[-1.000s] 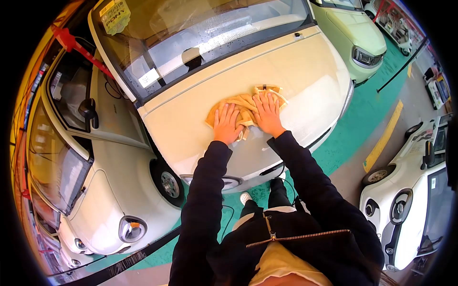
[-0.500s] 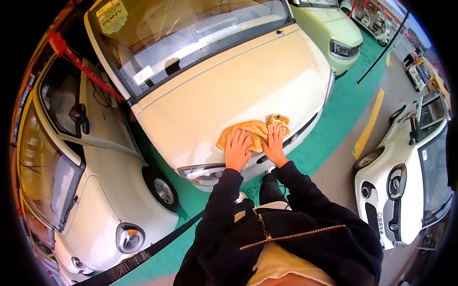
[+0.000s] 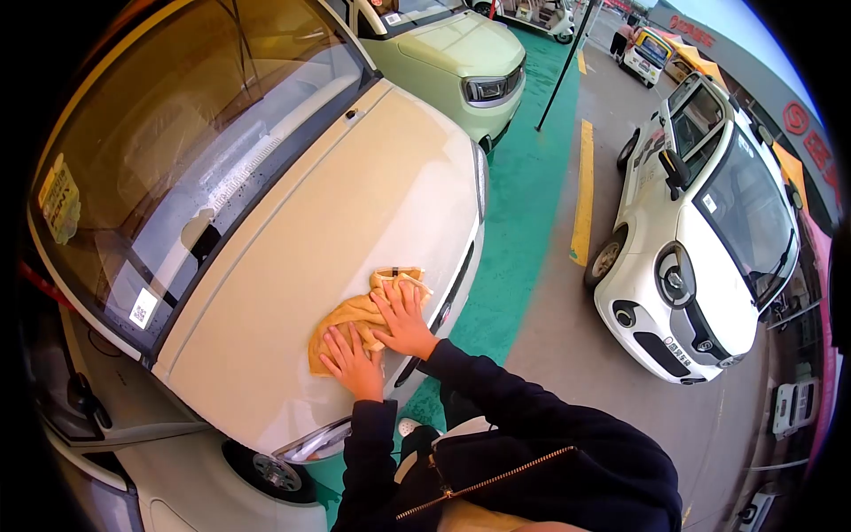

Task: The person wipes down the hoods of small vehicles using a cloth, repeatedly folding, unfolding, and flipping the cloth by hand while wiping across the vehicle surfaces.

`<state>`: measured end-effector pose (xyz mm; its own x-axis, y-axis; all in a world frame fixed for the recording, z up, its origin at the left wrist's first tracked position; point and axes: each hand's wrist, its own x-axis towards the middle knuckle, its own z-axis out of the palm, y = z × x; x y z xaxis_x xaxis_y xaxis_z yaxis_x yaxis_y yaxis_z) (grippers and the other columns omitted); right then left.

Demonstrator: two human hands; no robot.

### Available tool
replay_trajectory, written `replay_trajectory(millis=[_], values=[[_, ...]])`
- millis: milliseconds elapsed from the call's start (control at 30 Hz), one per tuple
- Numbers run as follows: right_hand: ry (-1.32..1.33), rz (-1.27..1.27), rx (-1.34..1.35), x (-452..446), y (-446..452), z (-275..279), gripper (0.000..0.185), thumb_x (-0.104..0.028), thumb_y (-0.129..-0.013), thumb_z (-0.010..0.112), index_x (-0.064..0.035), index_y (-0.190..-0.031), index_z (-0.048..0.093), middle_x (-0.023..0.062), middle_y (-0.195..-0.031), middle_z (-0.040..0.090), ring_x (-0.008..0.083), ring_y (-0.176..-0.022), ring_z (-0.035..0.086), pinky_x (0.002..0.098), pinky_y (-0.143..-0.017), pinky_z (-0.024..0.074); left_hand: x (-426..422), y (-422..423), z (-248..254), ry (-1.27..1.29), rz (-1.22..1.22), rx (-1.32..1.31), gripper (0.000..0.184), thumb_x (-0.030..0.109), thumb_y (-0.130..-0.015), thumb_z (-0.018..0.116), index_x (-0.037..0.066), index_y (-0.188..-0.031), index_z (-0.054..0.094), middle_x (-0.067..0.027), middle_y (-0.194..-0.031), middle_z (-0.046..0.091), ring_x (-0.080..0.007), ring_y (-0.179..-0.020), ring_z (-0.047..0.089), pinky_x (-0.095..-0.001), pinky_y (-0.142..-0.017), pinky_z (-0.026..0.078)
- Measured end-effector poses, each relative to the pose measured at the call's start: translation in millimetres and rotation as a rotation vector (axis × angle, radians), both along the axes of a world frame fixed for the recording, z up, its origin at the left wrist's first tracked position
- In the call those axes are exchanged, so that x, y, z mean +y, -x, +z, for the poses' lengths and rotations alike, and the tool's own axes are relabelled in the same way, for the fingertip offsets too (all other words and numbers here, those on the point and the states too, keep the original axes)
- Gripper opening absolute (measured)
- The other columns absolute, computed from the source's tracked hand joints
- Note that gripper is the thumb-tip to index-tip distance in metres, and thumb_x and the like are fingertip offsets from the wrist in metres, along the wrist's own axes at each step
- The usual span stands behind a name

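Observation:
A crumpled orange-yellow cloth (image 3: 341, 316) lies on the cream hood (image 3: 292, 257) of a small car, near its front edge. My left hand (image 3: 356, 368) rests flat on the cloth's lower part, fingers spread. Just to the right, my right hand (image 3: 406, 321) presses on the upper right part of the cloth, its fingers stretched out too. Both palms face down, and neither hand's fingers are wrapped around the fabric.
The windshield (image 3: 204, 133) with stickers rises beyond the hood. A pale green car (image 3: 456, 53) is parked behind, another cream car (image 3: 195, 479) at lower left. To the right, a white car (image 3: 709, 239) stands past a yellow line (image 3: 582, 191). A thin black pole (image 3: 565, 66) stands on green flooring.
The view has swung to the right, so the cream car appears farther left and more of the white car shows. Both hands are still flat on the cloth on the hood.

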<state>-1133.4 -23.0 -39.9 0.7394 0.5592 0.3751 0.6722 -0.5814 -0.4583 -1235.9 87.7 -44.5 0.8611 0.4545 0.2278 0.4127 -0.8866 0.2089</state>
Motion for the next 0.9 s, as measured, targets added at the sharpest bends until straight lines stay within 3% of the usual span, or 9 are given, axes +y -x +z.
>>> replay_trajectory(millis=[133, 233, 533, 633, 733, 767, 900], values=[[-0.012, -0.058, -0.001, 13.5, -72.0, 11.1, 0.071, -0.043, -0.083, 0.059, -0.0142, -0.142, 0.032, 0.0139, -0.152, 0.015, 0.0443, -0.137, 0.008, 0.0632, -0.107, 0.0061, 21.2, -82.9, 23.6, -0.036, -0.073, -0.044, 0.070, 0.040, -0.081, 0.057, 0.019, -0.143, 0.035, -0.0096, -0.154, 0.017, -0.0261, -0.143, 0.013, -0.0522, -0.112, 0.006], [0.082, -0.047, 0.043, 26.0, -124.1, 9.9, 0.071, -0.050, -0.088, 0.050, -0.0148, -0.145, 0.028, 0.0137, -0.154, 0.010, 0.0436, -0.139, 0.001, 0.0663, -0.105, 0.0013, 39.2, -138.9, 36.8, -0.006, -0.099, 0.131, 0.069, 0.045, -0.082, 0.050, 0.020, -0.144, 0.033, -0.0077, -0.156, 0.010, -0.0242, -0.144, 0.006, -0.0516, -0.112, -0.001], [0.223, -0.004, 0.330, 61.9, -239.5, 42.8, 0.074, -0.056, -0.090, 0.038, -0.0128, -0.147, 0.019, 0.0155, -0.155, 0.000, 0.0435, -0.140, -0.008, 0.0628, -0.106, -0.0060, 81.8, -263.2, 69.2, -0.002, -0.127, 0.266, 0.071, 0.046, -0.080, 0.048, 0.017, -0.143, 0.034, -0.0037, -0.156, 0.009, -0.0200, -0.144, 0.003, -0.0507, -0.112, -0.003], [0.281, 0.026, 0.397, 68.0, -259.5, 54.0, 0.073, -0.056, -0.091, 0.037, -0.0111, -0.147, 0.022, 0.0158, -0.155, -0.001, 0.0434, -0.140, -0.007, 0.0640, -0.105, -0.0055, 103.1, -287.3, 74.3, -0.020, -0.217, 0.290, 0.076, 0.044, -0.073, 0.055, 0.015, -0.141, 0.036, -0.0043, -0.156, 0.012, -0.0206, -0.144, 0.004, -0.0498, -0.112, -0.003], [0.287, 0.046, 0.319, 73.8, -272.3, 54.9, 0.074, -0.058, -0.090, 0.035, -0.0127, -0.147, 0.023, 0.0146, -0.155, 0.002, 0.0424, -0.141, -0.006, 0.0647, -0.105, -0.0042, 130.4, -310.4, 76.3, -0.007, -0.342, 0.324, 0.081, 0.043, -0.070, 0.060, 0.013, -0.141, 0.036, -0.0050, -0.155, 0.014, -0.0216, -0.144, 0.005, -0.0503, -0.112, -0.002], [0.272, 0.071, 0.315, 73.9, -278.4, 58.8, 0.073, -0.055, -0.091, 0.036, -0.0089, -0.146, 0.025, 0.0164, -0.154, 0.004, 0.0430, -0.140, -0.006, 0.0649, -0.105, -0.0053, 136.1, -318.2, 77.5, -0.005, -0.357, 0.324, 0.083, 0.041, -0.069, 0.061, 0.012, -0.142, 0.034, -0.0056, -0.155, 0.016, -0.0225, -0.144, 0.006, -0.0501, -0.112, -0.002], [0.221, 0.071, 0.151, 91.8, -314.6, 49.8, 0.073, -0.056, -0.088, 0.041, -0.0100, -0.144, 0.029, 0.0153, -0.154, 0.009, 0.0425, -0.140, -0.001, 0.0660, -0.105, -0.0036, 146.6, -345.6, 78.0, -0.008, -0.294, 0.277, 0.082, 0.041, -0.069, 0.060, 0.013, -0.142, 0.034, -0.0050, -0.155, 0.017, -0.0225, -0.144, 0.008, -0.0495, -0.113, 0.000]])
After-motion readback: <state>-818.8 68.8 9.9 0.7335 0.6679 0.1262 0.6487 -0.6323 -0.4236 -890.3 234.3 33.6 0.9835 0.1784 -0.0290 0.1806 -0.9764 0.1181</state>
